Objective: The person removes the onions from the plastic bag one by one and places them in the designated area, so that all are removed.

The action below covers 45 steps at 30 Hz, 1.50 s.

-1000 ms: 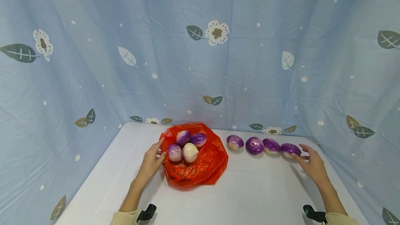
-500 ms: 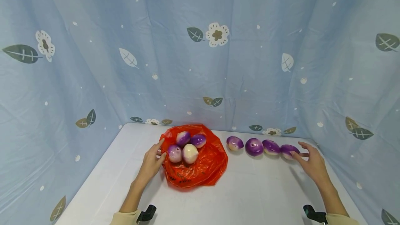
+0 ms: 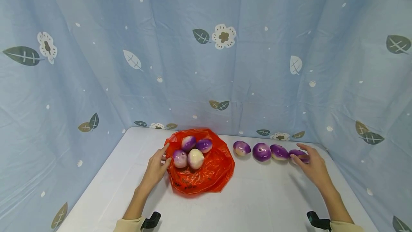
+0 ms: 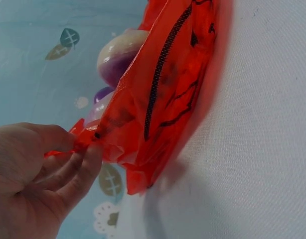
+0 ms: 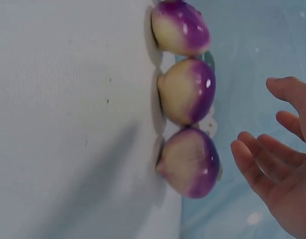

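Observation:
My left hand (image 3: 156, 167) pinches the rim of a red plastic bag (image 3: 214, 176) at its left side. In the left wrist view, the bag's edge (image 4: 88, 137) sits between the thumb and fingers. Several purple-and-white turnips lie in the bag, among them a mostly white one (image 3: 195, 158). My right hand (image 3: 313, 165) hovers at the right end of a row of turnips, partly hiding the last turnip (image 3: 297, 153). In the right wrist view, the right hand's fingers (image 5: 250, 162) are spread and apart from the nearest turnip (image 5: 190, 163), holding nothing.
The row also has a turnip (image 3: 241, 148) at its left end, a round one (image 3: 261, 152) and another (image 3: 279, 152) beside it. Everything rests on a white table (image 3: 251, 196). A blue patterned curtain (image 3: 180, 78) hangs behind and along both sides.
My right hand has shifted left, now more over the last turnip in the row. The left hand, the bag and the turnips have stayed in place.

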{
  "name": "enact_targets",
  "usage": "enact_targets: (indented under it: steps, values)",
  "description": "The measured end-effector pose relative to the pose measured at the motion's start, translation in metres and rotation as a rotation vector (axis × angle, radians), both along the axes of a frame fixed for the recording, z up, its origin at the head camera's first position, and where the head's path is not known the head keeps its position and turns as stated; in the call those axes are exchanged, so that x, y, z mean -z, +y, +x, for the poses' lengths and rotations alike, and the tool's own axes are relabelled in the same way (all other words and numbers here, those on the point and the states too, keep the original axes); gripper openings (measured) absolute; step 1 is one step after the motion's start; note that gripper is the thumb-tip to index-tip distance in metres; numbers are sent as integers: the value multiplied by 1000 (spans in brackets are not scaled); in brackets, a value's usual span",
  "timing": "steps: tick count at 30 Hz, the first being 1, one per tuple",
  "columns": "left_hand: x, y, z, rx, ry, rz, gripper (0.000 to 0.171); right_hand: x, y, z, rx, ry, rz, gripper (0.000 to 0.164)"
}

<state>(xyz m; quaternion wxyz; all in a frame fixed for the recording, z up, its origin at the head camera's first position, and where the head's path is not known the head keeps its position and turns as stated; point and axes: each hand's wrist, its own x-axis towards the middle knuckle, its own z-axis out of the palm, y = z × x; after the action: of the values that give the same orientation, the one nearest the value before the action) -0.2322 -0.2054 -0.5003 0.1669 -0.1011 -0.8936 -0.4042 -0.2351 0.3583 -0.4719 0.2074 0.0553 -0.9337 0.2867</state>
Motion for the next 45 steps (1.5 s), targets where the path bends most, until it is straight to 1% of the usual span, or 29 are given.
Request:
enact_targets:
  steps: [4,10,15,19,23,30,34,37,45]
  values:
    - [1,-1,0,1,26,2,60,2,-9,-1,-30,16,-16,52]
    - [3,-1,-1,7,82,-5,57,5,-25,-2,-94,114,-32,51]
    - [4,-1,-1,16,81,6,58,8,-37,-3,-123,138,-21,51]
    - [3,-1,0,15,68,7,59,11,-45,-3,-139,114,-24,51]
    - [2,0,0,12,57,8,59,12,-52,-2,-166,83,-64,50]
    - [2,-1,-1,8,56,5,59,15,-60,0,-171,45,-85,50]
    - [4,-1,-1,6,55,2,60,18,-65,1,-193,36,-110,49]
    - [4,-2,-1,8,53,2,60,21,-68,1,-196,32,-101,48]
    - [4,-1,-2,9,38,-5,60,24,-76,3,-203,-34,-90,49]
